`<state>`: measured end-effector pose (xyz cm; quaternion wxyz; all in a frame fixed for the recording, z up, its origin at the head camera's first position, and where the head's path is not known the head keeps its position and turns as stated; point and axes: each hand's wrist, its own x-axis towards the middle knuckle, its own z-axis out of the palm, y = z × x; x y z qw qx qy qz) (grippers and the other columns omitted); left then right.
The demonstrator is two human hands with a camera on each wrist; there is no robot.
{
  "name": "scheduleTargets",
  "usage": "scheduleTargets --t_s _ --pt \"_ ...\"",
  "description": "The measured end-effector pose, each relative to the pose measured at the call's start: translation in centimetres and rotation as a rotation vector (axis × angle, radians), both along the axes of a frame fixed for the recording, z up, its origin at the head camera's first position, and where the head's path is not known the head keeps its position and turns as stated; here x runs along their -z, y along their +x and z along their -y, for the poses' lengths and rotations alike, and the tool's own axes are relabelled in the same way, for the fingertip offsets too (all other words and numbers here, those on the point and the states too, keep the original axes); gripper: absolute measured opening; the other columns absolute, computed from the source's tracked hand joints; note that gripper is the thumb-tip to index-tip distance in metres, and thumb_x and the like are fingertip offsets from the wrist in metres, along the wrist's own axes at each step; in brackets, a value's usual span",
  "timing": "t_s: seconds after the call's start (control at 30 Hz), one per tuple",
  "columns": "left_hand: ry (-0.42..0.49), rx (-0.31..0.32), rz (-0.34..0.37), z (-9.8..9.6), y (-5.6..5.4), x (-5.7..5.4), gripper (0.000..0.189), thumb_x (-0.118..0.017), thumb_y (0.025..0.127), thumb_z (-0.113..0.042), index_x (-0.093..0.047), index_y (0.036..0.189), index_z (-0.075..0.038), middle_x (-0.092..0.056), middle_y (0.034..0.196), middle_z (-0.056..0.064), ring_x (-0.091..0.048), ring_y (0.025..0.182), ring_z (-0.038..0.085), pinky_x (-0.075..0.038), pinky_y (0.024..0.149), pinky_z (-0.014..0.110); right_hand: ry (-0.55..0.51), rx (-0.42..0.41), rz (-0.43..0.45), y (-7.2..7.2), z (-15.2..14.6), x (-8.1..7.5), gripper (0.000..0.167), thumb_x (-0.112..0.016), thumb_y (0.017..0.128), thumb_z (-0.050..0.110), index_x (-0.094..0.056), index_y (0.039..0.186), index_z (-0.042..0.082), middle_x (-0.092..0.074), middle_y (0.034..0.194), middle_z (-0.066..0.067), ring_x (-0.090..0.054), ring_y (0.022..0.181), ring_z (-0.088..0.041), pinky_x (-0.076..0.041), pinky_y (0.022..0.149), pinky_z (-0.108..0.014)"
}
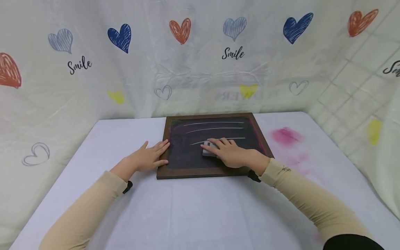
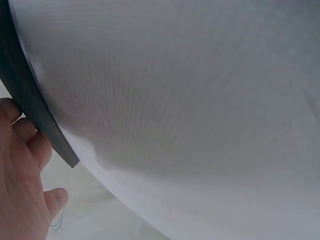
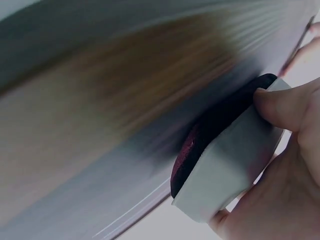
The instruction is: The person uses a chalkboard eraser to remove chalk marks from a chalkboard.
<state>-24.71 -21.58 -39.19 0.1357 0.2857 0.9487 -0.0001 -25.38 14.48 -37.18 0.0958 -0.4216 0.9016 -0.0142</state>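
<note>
A chalkboard [image 1: 184,156] in a brown wooden frame lies on the white table, with thin white chalk lines across its upper part. My right hand [image 1: 232,153] grips a grey eraser [image 1: 207,152] over the middle of the board. In the right wrist view the eraser [image 3: 232,160] shows a dark felt pad with a pinkish patch, and the thumb lies along its side. My left hand [image 1: 149,157] rests its spread fingertips on the board's left frame edge. The left wrist view has those fingers [image 2: 39,149] against the frame [image 2: 30,95].
Pink smudges [image 1: 286,136] stain the white tablecloth [image 1: 200,215] to the right of the board. Behind the table hangs a white curtain [image 1: 200,69] printed with hearts and the word Smile. The board's far edge lies close to that curtain.
</note>
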Motion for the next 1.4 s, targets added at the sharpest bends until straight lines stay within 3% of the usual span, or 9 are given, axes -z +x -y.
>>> scheduleTargets --t_s 0.13,0.37,0.7,1.03,1.23,1.4 --pt "-0.010 0.006 -0.005 -0.1 -0.2 -0.2 0.080 -0.041 0.108 -0.054 -0.012 0.165 -0.007 -0.007 0.171 0.012 -0.018 0.155 0.029 -0.005 0.118 0.068 -0.064 0.062 -0.006 0.1 -4.0 0.0 0.066 -0.048 0.107 0.004 -0.021 0.165 0.020 -0.020 0.165 -0.018 -0.034 0.138 -0.044 -0.035 0.101 -0.066" --pt "-0.003 0.009 -0.003 -0.1 -0.1 -0.3 0.079 -0.042 0.108 -0.053 -0.012 0.165 -0.006 -0.007 0.171 0.013 -0.018 0.155 0.029 -0.005 0.118 0.069 -0.086 0.136 -0.052 0.7 -9.0 0.0 0.063 -0.051 0.107 0.006 -0.024 0.163 0.020 -0.025 0.162 -0.019 -0.040 0.130 -0.043 -0.040 0.091 -0.057" --pt "0.002 0.003 0.002 -0.2 0.2 -0.4 0.080 -0.042 0.108 -0.054 -0.013 0.165 -0.007 -0.008 0.171 0.012 -0.019 0.155 0.029 -0.005 0.118 0.069 -0.117 0.133 -0.080 1.4 -12.4 0.0 0.067 -0.057 0.104 0.004 -0.025 0.161 0.020 -0.027 0.160 -0.018 -0.043 0.124 -0.039 -0.041 0.090 -0.058" --pt "-0.008 -0.004 -0.003 -0.1 0.1 -0.6 0.080 -0.042 0.108 -0.054 -0.012 0.165 -0.007 -0.008 0.171 0.013 -0.019 0.155 0.029 -0.005 0.118 0.069 -0.109 0.117 -0.052 0.6 -9.7 -0.2 0.065 -0.055 0.104 0.003 -0.029 0.161 0.020 -0.027 0.160 -0.019 -0.040 0.126 -0.042 -0.037 0.088 -0.055" --pt "-0.013 0.000 0.010 -0.3 0.0 -0.5 0.079 -0.041 0.108 -0.054 -0.012 0.165 -0.007 -0.007 0.171 0.012 -0.018 0.155 0.029 -0.005 0.118 0.069 -0.085 0.044 -0.014 0.3 -5.1 0.2 0.065 -0.052 0.106 0.004 -0.027 0.164 0.022 -0.023 0.164 -0.017 -0.031 0.140 -0.045 -0.032 0.099 -0.065" --pt "-0.023 -0.007 0.019 -0.3 0.1 -0.4 0.080 -0.041 0.108 -0.054 -0.012 0.165 -0.007 -0.007 0.171 0.013 -0.019 0.155 0.030 -0.005 0.118 0.069 -0.014 0.005 0.005 0.6 -0.4 0.1 0.066 -0.047 0.108 0.004 -0.022 0.166 0.024 -0.019 0.166 -0.016 -0.026 0.145 -0.045 -0.031 0.103 -0.065"
